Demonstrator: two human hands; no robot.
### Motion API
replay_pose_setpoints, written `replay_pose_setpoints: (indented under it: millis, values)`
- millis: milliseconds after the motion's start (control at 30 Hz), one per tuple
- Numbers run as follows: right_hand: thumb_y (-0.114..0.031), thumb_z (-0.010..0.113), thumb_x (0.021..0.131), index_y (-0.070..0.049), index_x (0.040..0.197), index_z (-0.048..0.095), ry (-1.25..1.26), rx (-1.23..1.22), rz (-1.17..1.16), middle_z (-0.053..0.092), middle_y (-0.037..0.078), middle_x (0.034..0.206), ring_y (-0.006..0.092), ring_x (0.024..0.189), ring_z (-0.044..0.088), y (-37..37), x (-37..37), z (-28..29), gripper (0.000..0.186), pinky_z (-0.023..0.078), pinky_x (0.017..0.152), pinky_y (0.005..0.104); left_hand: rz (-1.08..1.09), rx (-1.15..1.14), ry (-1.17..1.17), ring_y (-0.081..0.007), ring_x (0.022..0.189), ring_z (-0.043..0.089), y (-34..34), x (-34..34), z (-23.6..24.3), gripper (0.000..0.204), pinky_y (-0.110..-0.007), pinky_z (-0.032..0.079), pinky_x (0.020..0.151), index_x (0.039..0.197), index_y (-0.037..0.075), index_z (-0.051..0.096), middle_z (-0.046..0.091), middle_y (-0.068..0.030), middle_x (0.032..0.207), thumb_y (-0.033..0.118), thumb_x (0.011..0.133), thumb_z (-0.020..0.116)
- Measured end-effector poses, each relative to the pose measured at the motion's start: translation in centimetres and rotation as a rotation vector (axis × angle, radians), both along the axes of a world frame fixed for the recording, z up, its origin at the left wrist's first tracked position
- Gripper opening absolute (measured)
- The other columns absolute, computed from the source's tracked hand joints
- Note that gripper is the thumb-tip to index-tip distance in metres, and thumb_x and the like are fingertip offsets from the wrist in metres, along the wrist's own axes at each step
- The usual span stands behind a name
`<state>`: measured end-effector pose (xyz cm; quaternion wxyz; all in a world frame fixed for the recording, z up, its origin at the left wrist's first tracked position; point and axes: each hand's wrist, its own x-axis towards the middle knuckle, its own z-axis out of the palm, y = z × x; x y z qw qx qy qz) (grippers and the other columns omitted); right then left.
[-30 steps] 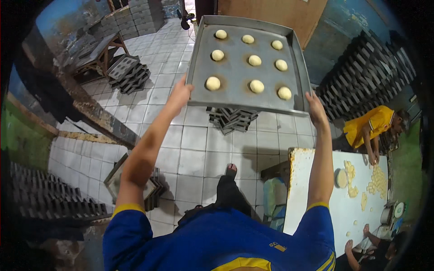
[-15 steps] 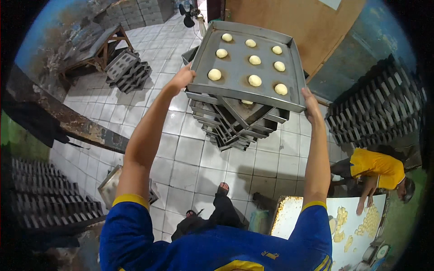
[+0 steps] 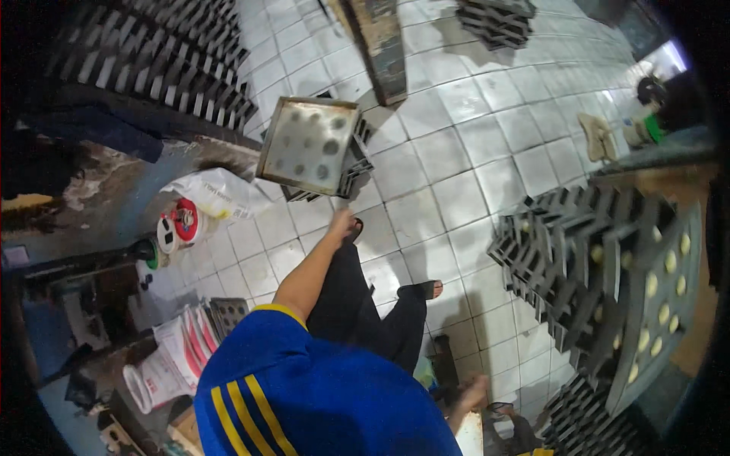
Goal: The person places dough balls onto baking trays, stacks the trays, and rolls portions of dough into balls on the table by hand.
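My left hand (image 3: 342,224) hangs empty, fingers loosely bent, just below a worn metal tray (image 3: 304,144) with dark round spots, lying on a stack; I cannot tell any contact. My right hand (image 3: 469,394) is low at the right, slightly blurred, empty and open, beside a white table edge (image 3: 470,433). At the right stands a tall crisscrossed stack of trays (image 3: 555,266), topped by a tray with pale dough balls (image 3: 652,285).
More tray stacks stand upper left (image 3: 152,53), upper middle (image 3: 494,23) and lower right (image 3: 578,418). A post (image 3: 380,61) rises above the middle. White sacks (image 3: 175,349) and buckets (image 3: 182,224) line the left. A co-worker (image 3: 508,425) is at the bottom right.
Both my hands have let go of the dough tray, which now tops the right stack. My view has turned toward the left stack, and my arms have dropped.
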<state>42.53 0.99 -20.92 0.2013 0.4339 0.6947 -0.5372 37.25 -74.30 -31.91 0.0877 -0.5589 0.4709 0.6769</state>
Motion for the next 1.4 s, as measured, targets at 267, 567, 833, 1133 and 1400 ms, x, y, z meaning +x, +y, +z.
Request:
replay_pose_setpoints:
  millis: [267, 567, 833, 1133, 1400]
  values:
    - [-0.052, 0.057, 0.116, 0.0, 0.132, 0.071, -0.594, 0.038, 0.292, 0.076, 0.014, 0.11, 0.0225, 0.099, 0.071, -23.8, 20.0, 4.5, 0.056, 0.058, 0.086, 0.0381, 0.648, 0.17, -0.164, -0.0392, 0.138, 0.054, -21.4, 2.8, -20.2, 0.071, -0.064, 0.038, 0.122, 0.166, 0.016, 0.042, 0.058, -0.0167, 0.151, 0.049, 0.107, 0.063]
    - [-0.064, 0.057, 0.112, -0.007, 0.146, 0.064, -0.453, -0.022, 0.153, 0.071, 0.005, 0.114, 0.0156, 0.092, 0.07, -31.9, 18.9, 11.5, 0.067, 0.061, 0.079, 0.0353, 0.832, 0.165, 0.123, -0.0331, 0.113, 0.068, -19.8, 1.1, -27.6, 0.03, -0.05, 0.054, 0.106, 0.127, -0.001, 0.069, 0.073, -0.0148, 0.121, 0.015, 0.103, 0.063]
    - [-0.064, 0.055, 0.113, -0.004, 0.143, 0.07, -0.287, 0.038, 0.015, 0.075, 0.007, 0.123, 0.0164, 0.103, 0.072, -38.5, 29.7, 12.5, 0.069, 0.057, 0.084, 0.0333, -0.059, 0.161, 0.156, -0.0304, 0.124, 0.063, -20.0, 13.0, -5.4, 0.04, -0.051, 0.05, 0.114, 0.138, -0.002, 0.064, 0.067, -0.0148, 0.135, 0.026, 0.108, 0.065]
    - [-0.061, 0.056, 0.114, 0.001, 0.138, 0.071, -0.026, -0.093, -0.535, 0.076, 0.01, 0.112, 0.0167, 0.087, 0.072, -37.4, 51.3, 7.2, 0.068, 0.059, 0.08, 0.0331, -0.876, 0.127, 0.161, -0.0294, 0.113, 0.069, -10.7, 18.7, 11.6, 0.038, -0.046, 0.058, 0.099, 0.135, -0.001, 0.065, 0.069, -0.0145, 0.128, 0.02, 0.103, 0.07]
    - [-0.071, 0.05, 0.112, -0.002, 0.141, 0.071, 0.813, -0.206, -1.379, 0.079, 0.008, 0.113, 0.0193, 0.096, 0.074, -33.4, 63.6, 14.3, 0.077, 0.062, 0.086, 0.0357, -1.805, 0.265, 0.435, -0.0297, 0.108, 0.074, 24.6, 16.6, 21.7, 0.049, -0.043, 0.062, 0.095, 0.143, -0.007, 0.06, 0.073, -0.0187, 0.126, 0.01, 0.098, 0.069]
